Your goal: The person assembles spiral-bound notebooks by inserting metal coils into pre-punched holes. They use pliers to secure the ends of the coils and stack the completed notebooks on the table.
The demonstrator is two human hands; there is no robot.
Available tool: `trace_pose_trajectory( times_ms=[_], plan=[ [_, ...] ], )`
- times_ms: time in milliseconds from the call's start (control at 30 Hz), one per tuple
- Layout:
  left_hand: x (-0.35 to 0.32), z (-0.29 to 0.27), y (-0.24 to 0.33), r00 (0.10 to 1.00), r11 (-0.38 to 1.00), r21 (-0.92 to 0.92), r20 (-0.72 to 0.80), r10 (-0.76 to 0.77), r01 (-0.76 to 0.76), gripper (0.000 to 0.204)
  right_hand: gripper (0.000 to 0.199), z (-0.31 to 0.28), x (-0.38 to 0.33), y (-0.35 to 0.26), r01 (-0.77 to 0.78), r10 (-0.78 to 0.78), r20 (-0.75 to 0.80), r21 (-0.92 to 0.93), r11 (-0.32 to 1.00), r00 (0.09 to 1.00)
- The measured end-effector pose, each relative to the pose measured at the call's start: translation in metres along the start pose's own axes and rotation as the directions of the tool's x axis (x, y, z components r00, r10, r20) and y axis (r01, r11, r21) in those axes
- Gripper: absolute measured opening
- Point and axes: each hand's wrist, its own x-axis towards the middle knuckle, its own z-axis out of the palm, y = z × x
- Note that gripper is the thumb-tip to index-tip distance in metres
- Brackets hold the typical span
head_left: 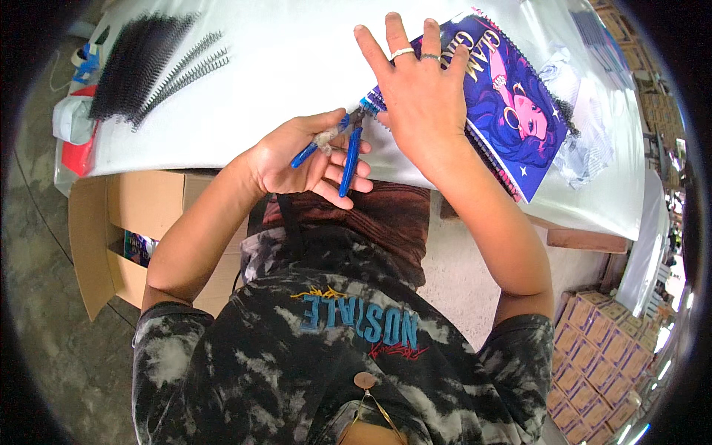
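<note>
My left hand point(293, 156) is turned palm up and holds blue-handled pliers point(351, 163), whose handles stand apart across my fingers. A whitish wrap shows on one handle. The plier jaws are at the near left corner of a purple and pink illustrated spiral notebook point(519, 119), beside the end of its binding coil. My right hand point(426, 104) lies on the notebook's left part with its fingers spread, hiding part of the cover and edge. More coil-bound edges show beneath the top cover, seemingly other notebooks. What the jaws touch is too small to tell.
Many loose black binding coils point(141, 67) lie at the table's far left. Crumpled clear plastic point(586, 144) sits right of the notebook. An open cardboard box point(93, 237) stands below the table's left edge. Stacked cartons point(601, 363) fill the lower right. A red and white item point(78, 152) hangs at left.
</note>
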Motion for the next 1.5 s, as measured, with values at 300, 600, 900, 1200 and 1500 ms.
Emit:
trace_pose_trajectory(
  times_ms=[300,600,900,1200,1500],
  plan=[
    [-0.003,0.007,-0.002,0.998,0.998,-0.018,-0.041,0.054,-0.055,0.058,0.065,0.003,0.0,-0.001,-0.009,0.008,-0.014,-0.019,1.0,1.0],
    [0.003,0.039,0.002,0.758,-0.261,0.804,-0.32,0.568,0.534,0.047,0.064,0.004,-0.001,-0.001,-0.006,0.006,-0.018,-0.007,1.0,1.0],
    [-0.029,-0.002,0.054,0.689,-0.343,0.702,-0.286,0.666,0.624,0.053,0.091,-0.045,0.0,0.056,-0.028,-0.057,0.138,0.545,0.838,0.989],
    [0.034,0.028,-0.038,0.585,0.542,0.796,-0.311,0.749,-0.271,0.048,0.063,0.03,-0.013,0.213,-0.505,-0.124,0.54,0.832,0.231,0.833],
    [0.06,0.056,0.009,0.787,0.865,-0.077,-0.46,0.41,-0.496,0.009,0.042,0.086,-0.025,0.219,-0.771,-0.244,0.76,0.477,-0.421,0.603]
  ],
)
